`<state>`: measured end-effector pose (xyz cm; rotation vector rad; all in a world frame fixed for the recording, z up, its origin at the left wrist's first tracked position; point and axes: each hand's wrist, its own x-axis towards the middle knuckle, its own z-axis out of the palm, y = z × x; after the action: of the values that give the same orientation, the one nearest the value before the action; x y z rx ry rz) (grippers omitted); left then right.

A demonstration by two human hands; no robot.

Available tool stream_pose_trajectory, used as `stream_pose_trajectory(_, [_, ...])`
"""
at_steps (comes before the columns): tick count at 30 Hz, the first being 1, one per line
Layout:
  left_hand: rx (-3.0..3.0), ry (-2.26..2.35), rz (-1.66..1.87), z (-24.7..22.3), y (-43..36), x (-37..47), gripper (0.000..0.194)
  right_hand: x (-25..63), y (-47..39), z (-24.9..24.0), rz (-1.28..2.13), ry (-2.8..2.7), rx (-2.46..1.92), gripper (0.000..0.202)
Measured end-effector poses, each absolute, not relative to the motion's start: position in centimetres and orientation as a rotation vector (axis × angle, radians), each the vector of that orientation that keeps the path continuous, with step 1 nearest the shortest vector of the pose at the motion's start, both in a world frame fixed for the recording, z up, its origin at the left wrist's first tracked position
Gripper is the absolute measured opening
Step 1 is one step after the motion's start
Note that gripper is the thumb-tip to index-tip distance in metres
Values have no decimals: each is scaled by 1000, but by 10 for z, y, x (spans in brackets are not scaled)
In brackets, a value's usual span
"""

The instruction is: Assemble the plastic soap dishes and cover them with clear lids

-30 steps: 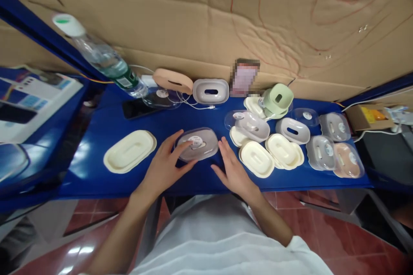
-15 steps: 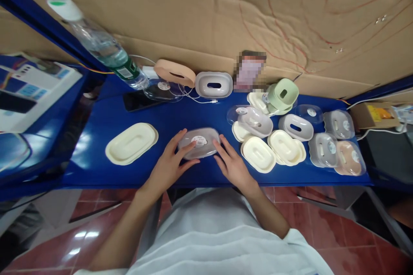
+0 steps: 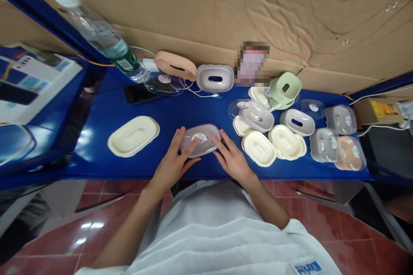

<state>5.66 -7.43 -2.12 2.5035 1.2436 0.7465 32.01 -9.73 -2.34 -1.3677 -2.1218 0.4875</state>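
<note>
On the blue table in front of me lies a grey oval soap box (image 3: 206,147) under a clear lid with a white round sticker (image 3: 199,138). My left hand (image 3: 176,157) grips its left end, one finger resting on the lid near the sticker. From the right, my right hand (image 3: 231,158) holds the other end with its fingertips on the lid's edge. What lies inside the box I cannot make out. A cream oval tray (image 3: 134,136) sits apart to the left. Just right of my right hand are several cream inner trays (image 3: 259,148).
Grey bases (image 3: 215,78), a peach one (image 3: 175,66) and a green one (image 3: 288,87) stand farther back. Lidded boxes (image 3: 324,145) crowd the right end. A water bottle (image 3: 103,38), black phone (image 3: 142,93) and white cable (image 3: 201,93) are at back left. Cardboard (image 3: 180,13) walls the rear.
The whole view has shifted slightly, so the table sits a little higher in the picture. Both hands stay on the grey soap box in nearly the same pose.
</note>
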Motion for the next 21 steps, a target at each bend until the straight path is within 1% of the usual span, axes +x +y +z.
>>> stream_pose_trajectory(5, [2490,1267,742,-16,-74,58,88,320,-95,-21,499,-2113,-1369,74])
stream_pose_trajectory(10, [2477,1340,760,-13,-73,59,75,320,-94,-19,516,-2097,-1334,76])
stream_pose_trajectory(14, [2471,1418,749,-12,-55,56,67,318,-95,-16,518,-2088,-1379,85])
stream_pose_trajectory(15, [2482,1457,767,-10,-48,54,70,318,-97,-15,507,-2081,-1384,86])
stream_pose_trajectory(17, [2496,1547,871,-5,-37,51,82,322,-103,-9,483,-2090,-1358,84])
stream_pose_trajectory(19, [2501,1585,1013,2,-32,45,96,330,-112,-2,464,-2122,-1298,77])
stream_pose_trajectory(21, [2492,1627,1098,8,-34,33,103,342,-122,7,442,-2150,-1281,68])
